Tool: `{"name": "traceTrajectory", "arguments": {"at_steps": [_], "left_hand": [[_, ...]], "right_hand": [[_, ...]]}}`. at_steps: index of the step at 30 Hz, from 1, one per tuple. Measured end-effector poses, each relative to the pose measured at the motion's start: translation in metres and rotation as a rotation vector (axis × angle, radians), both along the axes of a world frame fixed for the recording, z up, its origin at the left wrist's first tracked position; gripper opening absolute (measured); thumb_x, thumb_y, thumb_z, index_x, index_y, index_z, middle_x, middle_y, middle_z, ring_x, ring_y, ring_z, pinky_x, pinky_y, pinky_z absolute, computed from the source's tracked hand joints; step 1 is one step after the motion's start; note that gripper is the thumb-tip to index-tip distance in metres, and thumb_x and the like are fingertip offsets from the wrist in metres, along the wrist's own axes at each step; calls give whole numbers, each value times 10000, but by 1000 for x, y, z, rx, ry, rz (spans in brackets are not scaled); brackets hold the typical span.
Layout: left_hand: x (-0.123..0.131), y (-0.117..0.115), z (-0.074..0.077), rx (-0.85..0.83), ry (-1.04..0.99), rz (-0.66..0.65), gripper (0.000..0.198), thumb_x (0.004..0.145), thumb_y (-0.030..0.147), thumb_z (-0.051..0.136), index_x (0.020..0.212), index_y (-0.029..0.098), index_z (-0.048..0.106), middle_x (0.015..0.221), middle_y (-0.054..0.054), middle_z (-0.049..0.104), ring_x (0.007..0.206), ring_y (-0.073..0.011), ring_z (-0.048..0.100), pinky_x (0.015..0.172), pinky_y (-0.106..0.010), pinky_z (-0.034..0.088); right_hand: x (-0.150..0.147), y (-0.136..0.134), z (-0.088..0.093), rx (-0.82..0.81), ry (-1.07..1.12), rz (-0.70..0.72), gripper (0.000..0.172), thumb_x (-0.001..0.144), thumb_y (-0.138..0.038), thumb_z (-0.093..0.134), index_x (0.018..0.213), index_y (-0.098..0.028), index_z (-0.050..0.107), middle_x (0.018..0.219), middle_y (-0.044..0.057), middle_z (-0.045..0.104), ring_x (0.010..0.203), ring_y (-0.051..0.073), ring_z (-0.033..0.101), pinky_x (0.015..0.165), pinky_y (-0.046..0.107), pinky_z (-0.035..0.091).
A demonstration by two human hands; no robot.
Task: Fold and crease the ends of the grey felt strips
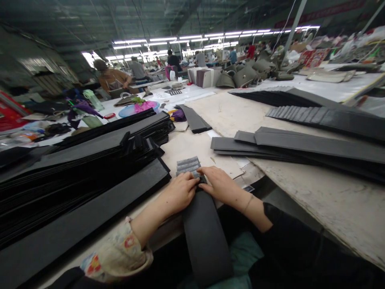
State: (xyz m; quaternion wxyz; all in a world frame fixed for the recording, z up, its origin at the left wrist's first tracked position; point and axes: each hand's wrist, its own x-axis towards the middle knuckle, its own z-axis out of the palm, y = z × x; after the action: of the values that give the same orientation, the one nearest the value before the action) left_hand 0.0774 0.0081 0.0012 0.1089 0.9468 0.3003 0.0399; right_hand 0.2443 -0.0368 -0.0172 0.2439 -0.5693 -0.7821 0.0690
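Note:
A long dark grey strip (204, 237) of flat sheet material runs from the table edge down over my lap. Its far end lies under my fingers, against a small fanned stack of grey strip ends (187, 162). My left hand (182, 192) has its fingers curled down on the strip's left side. From the right, my right hand (220, 184) pinches the same end with thumb and forefinger. The fingertips of both hands nearly meet, and they hide the exact edge being held.
Thick piles of black strips (90, 172) fill the left side. More grey strips (300, 144) lie stacked on the right, with a fanned row (300, 114) behind them. A short strip bundle (194, 119) lies ahead. Grey bags (245, 74) and a seated person (112, 78) are farther back.

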Motion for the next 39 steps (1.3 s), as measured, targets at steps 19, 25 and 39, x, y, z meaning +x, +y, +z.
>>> {"name": "traceTrajectory", "arguments": {"at_steps": [19, 25, 39], "left_hand": [[-44, 12, -16, -244, -255, 187, 399, 701, 356, 627, 1028, 142, 546, 949, -74, 539, 912, -217, 504, 814, -349, 413], [-44, 15, -20, -266, -307, 173, 369, 691, 368, 638, 982, 160, 551, 925, -58, 547, 884, -212, 510, 792, -343, 414], [-51, -1, -13, -105, -207, 84, 250, 841, 385, 444, 970, 198, 548, 966, -46, 527, 892, -185, 483, 811, -325, 408]], "right_hand": [[-19, 5, 5, -24, -285, 97, 254, 835, -337, 496, 999, -155, 564, 901, 79, 564, 906, 215, 498, 817, 345, 377], [-19, 19, 3, -132, -90, 238, 336, 784, -324, 572, 1085, -179, 536, 990, 72, 545, 956, 194, 482, 825, 329, 383], [-31, 4, 3, 1, -236, 283, 205, 867, -238, 438, 990, -146, 572, 859, 72, 534, 864, 194, 487, 785, 343, 442]]}}
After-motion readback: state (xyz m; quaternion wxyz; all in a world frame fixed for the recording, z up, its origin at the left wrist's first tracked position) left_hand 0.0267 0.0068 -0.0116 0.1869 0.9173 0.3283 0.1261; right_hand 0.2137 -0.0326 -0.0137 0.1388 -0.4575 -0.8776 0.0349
